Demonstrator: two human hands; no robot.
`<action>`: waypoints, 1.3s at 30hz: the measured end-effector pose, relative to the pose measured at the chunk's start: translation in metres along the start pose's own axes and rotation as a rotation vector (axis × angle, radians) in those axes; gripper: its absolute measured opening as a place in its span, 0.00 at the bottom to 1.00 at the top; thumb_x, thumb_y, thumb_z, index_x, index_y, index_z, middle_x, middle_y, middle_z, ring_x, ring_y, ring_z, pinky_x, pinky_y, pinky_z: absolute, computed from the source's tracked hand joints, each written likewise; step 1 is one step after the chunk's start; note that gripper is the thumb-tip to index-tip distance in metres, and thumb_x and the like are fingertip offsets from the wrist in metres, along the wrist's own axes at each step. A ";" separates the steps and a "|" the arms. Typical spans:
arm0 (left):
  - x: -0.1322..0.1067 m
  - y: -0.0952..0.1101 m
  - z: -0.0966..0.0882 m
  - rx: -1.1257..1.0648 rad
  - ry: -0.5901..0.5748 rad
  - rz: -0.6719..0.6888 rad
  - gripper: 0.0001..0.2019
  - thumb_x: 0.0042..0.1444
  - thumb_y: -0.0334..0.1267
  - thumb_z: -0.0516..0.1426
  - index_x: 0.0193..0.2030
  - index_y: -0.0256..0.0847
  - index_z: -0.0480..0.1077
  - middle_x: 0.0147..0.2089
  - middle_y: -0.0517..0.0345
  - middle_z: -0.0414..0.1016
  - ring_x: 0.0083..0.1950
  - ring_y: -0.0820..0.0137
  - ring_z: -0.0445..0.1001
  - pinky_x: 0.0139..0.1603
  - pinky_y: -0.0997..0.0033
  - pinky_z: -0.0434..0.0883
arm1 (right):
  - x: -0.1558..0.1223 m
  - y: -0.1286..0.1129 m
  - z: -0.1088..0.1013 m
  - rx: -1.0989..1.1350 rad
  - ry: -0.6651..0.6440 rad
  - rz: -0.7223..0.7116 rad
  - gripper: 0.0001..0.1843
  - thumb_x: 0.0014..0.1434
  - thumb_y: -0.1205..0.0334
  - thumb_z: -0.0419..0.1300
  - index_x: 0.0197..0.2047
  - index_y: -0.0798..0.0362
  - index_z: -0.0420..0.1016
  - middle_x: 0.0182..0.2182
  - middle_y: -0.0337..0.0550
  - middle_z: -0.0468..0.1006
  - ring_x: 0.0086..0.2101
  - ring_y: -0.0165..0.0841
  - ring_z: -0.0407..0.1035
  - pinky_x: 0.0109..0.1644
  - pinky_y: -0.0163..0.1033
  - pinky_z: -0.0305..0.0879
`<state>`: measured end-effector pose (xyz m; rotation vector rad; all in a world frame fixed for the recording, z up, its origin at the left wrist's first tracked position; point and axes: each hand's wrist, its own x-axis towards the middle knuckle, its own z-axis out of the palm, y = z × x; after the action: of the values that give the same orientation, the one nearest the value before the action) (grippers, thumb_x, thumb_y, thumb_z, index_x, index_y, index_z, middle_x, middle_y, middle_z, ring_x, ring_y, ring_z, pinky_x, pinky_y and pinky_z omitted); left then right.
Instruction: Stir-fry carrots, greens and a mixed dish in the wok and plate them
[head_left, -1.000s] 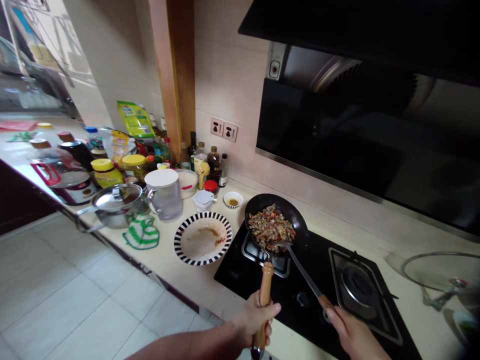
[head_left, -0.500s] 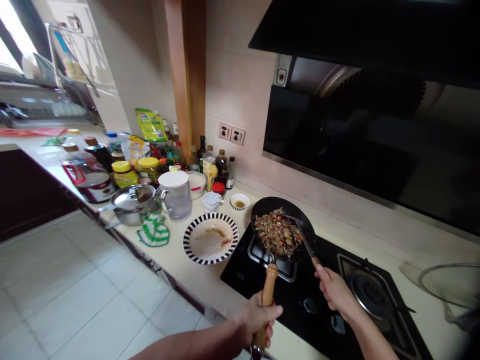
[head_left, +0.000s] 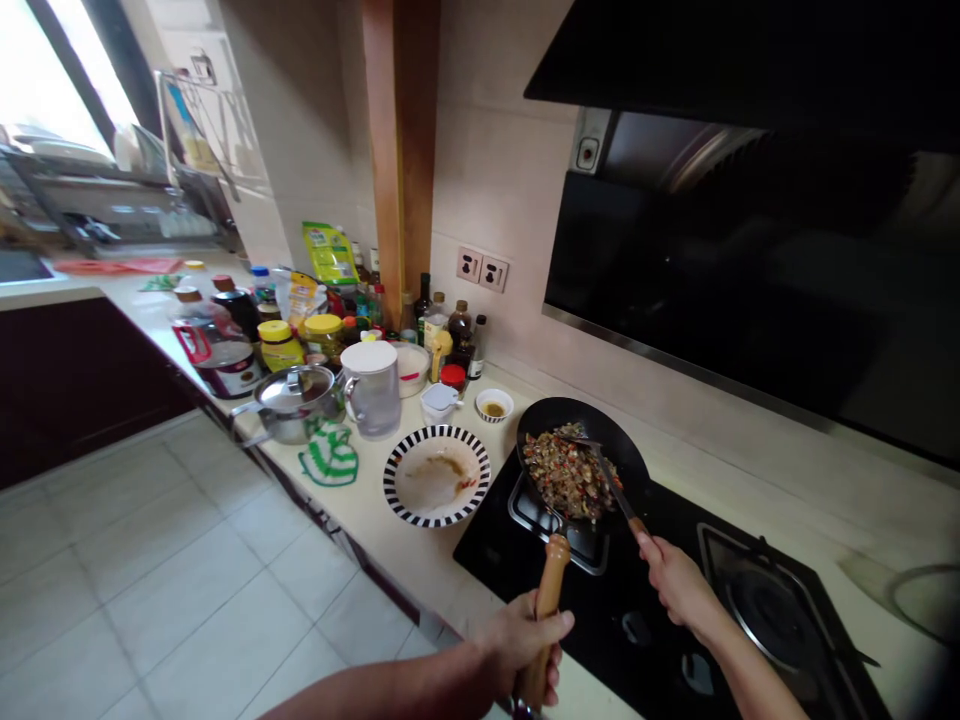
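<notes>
Chopped food (head_left: 562,485), brownish w/ red bits, is heaped in the black wok (head_left: 631,455), ahead of & a bit right of the L hand (head_left: 529,640), up-left of the R hand (head_left: 671,578). L hand is wrapped round the wok's wooden handle (head_left: 553,578), thumb laid across it. R hand is closed round the brown grip of a metal spatula (head_left: 611,482), held aslant, blade at the food up-left of that hand.

Wok's over the L burner of the black hob (head_left: 592,620); R burner (head_left: 765,605) is just R of the R hand.

Up-left of L hand, on the cream desk (head_left: 442,570): wide plate (head_left: 420,492) w/ b&w striped rim, brown smears & red bits on it. Beyond it, a small striped dish (head_left: 505,404) w/ yellowish contents, between wok & a white lidded tub (head_left: 437,405).

Farther up-left of L hand: clear jug (head_left: 376,402) w/ white lid, green/white cloth (head_left: 331,456) next to a lidded steel pot (head_left: 300,425), then assorted btls & jars.
</notes>
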<state>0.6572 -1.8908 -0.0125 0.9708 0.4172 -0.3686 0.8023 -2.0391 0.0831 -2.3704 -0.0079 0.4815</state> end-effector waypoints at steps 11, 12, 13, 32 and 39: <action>-0.011 -0.001 -0.010 -0.015 -0.050 0.052 0.37 0.31 0.66 0.63 0.37 0.45 0.52 0.24 0.66 0.68 0.20 0.74 0.69 0.22 0.70 0.69 | -0.033 0.050 -0.048 -0.054 0.068 -0.078 0.24 0.57 0.40 0.44 0.31 0.50 0.68 0.12 0.31 0.57 0.13 0.28 0.54 0.17 0.34 0.45; -0.013 0.000 -0.009 -0.021 -0.058 0.056 0.37 0.30 0.67 0.63 0.37 0.45 0.52 0.24 0.66 0.68 0.20 0.73 0.69 0.21 0.70 0.69 | -0.038 0.059 -0.052 -0.063 0.081 -0.110 0.25 0.57 0.39 0.45 0.31 0.50 0.69 0.13 0.34 0.63 0.15 0.30 0.59 0.18 0.35 0.50; -0.015 0.000 -0.008 -0.019 -0.065 0.055 0.37 0.30 0.67 0.63 0.37 0.44 0.52 0.24 0.66 0.68 0.20 0.73 0.69 0.20 0.71 0.68 | -0.041 0.067 -0.053 -0.085 0.087 -0.149 0.25 0.56 0.38 0.46 0.31 0.49 0.70 0.16 0.38 0.68 0.18 0.33 0.65 0.21 0.36 0.56; -0.015 -0.008 0.002 -0.047 0.019 0.078 0.38 0.31 0.68 0.62 0.40 0.43 0.55 0.21 0.66 0.68 0.18 0.73 0.67 0.19 0.70 0.69 | -0.041 0.074 -0.028 -0.095 0.107 -0.215 0.29 0.57 0.35 0.42 0.29 0.50 0.71 0.15 0.38 0.69 0.19 0.32 0.65 0.22 0.35 0.59; -0.027 0.015 -0.026 0.039 0.372 0.384 0.33 0.42 0.67 0.57 0.42 0.38 0.65 0.30 0.60 0.70 0.31 0.71 0.72 0.30 0.72 0.70 | 0.001 0.034 -0.003 -0.063 0.067 -0.191 0.28 0.55 0.36 0.44 0.33 0.52 0.70 0.15 0.36 0.65 0.17 0.31 0.63 0.19 0.34 0.56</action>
<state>0.6371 -1.8578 -0.0013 1.1350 0.5479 0.1569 0.8000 -2.0669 0.0627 -2.4167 -0.2191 0.3137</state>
